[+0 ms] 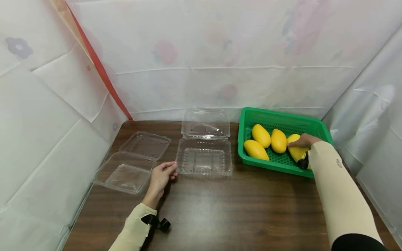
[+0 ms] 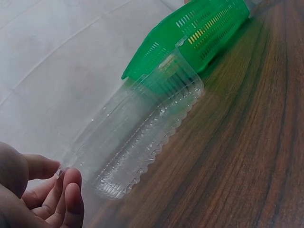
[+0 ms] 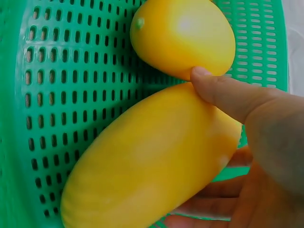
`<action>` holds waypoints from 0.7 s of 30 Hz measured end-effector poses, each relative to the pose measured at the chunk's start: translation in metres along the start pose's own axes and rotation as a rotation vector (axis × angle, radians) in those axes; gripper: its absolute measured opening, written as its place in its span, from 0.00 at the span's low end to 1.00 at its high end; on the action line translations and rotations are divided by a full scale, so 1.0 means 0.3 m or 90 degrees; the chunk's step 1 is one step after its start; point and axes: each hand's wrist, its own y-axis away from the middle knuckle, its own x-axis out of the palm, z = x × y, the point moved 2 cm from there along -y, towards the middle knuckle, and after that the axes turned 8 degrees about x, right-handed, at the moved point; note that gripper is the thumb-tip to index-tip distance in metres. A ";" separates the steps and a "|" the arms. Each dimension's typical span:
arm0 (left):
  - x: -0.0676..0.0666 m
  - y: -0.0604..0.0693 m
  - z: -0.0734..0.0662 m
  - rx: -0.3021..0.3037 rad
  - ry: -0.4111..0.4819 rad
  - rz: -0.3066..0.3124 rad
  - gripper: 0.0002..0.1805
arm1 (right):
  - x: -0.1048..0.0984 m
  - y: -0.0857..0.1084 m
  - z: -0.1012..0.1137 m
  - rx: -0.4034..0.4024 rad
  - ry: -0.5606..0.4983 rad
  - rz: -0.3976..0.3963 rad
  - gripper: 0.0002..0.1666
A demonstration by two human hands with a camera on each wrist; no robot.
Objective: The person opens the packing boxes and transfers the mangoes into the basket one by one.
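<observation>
My left hand (image 1: 162, 176) pinches the near left corner of a clear plastic clamshell container (image 1: 203, 157), which lies with its lid (image 1: 205, 122) tipped back. In the left wrist view, thumb and fingers meet at the rim of that container (image 2: 137, 137). Inside a green plastic basket (image 1: 282, 115), my right hand (image 1: 305, 140) grips a yellow mango (image 1: 295, 150). The right wrist view has the thumb on top of this mango (image 3: 147, 156) and the other fingers along its far side, partly hidden. Several more mangoes (image 1: 278, 141) lie to its left in the basket.
A second clear clamshell container (image 1: 125, 176) lies opened out on the left of the brown wooden table (image 1: 204, 216). White patterned sheeting (image 1: 201, 52) hangs behind the table and along both sides. The basket stands at the back right.
</observation>
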 end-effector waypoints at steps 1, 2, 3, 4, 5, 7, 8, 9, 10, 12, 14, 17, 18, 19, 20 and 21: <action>0.002 -0.001 -0.001 0.001 0.003 0.003 0.16 | -0.003 0.002 -0.001 -0.003 0.003 -0.007 0.53; 0.003 -0.001 -0.002 0.002 0.004 0.006 0.16 | -0.006 0.002 -0.001 -0.009 0.008 -0.013 0.51; 0.004 -0.001 -0.003 0.001 0.005 0.009 0.17 | -0.008 0.000 -0.003 -0.015 0.011 -0.016 0.49; 0.005 -0.001 -0.003 -0.001 0.006 0.009 0.17 | -0.009 -0.002 -0.004 -0.021 0.011 -0.018 0.47; 0.005 0.000 -0.003 -0.002 0.008 0.010 0.17 | -0.009 -0.004 -0.004 -0.027 0.011 -0.018 0.45; 0.006 0.000 -0.001 -0.006 0.010 0.008 0.16 | -0.009 -0.007 -0.002 -0.034 0.012 -0.017 0.43; 0.007 0.000 -0.001 -0.007 0.012 0.008 0.16 | -0.010 -0.008 -0.001 -0.036 0.012 -0.016 0.44; 0.008 0.000 -0.001 -0.008 0.014 0.008 0.16 | -0.011 -0.005 0.001 -0.035 0.012 -0.015 0.46; 0.009 -0.001 -0.002 -0.007 0.018 0.008 0.16 | -0.012 -0.002 0.004 -0.034 0.014 -0.018 0.48; 0.010 -0.003 -0.003 -0.006 0.023 0.007 0.16 | -0.017 0.010 0.013 -0.031 0.017 -0.025 0.52; 0.011 -0.006 -0.004 -0.005 0.026 0.006 0.16 | -0.020 0.023 0.021 -0.030 0.019 -0.032 0.55; 0.011 -0.009 -0.002 -0.006 0.023 0.007 0.16 | -0.019 0.044 0.030 -0.031 0.000 -0.028 0.55; 0.011 -0.009 -0.001 -0.007 0.021 0.007 0.16 | -0.017 0.049 0.030 -0.032 -0.013 -0.022 0.55; 0.010 -0.009 -0.001 -0.008 0.020 0.008 0.16 | -0.015 0.055 0.031 -0.034 -0.023 -0.016 0.55; 0.008 -0.009 0.000 -0.009 0.018 0.009 0.16 | -0.012 0.060 0.031 -0.036 -0.034 -0.010 0.56; 0.007 -0.009 0.001 -0.009 0.017 0.010 0.16 | -0.011 0.066 0.031 -0.038 -0.046 -0.006 0.56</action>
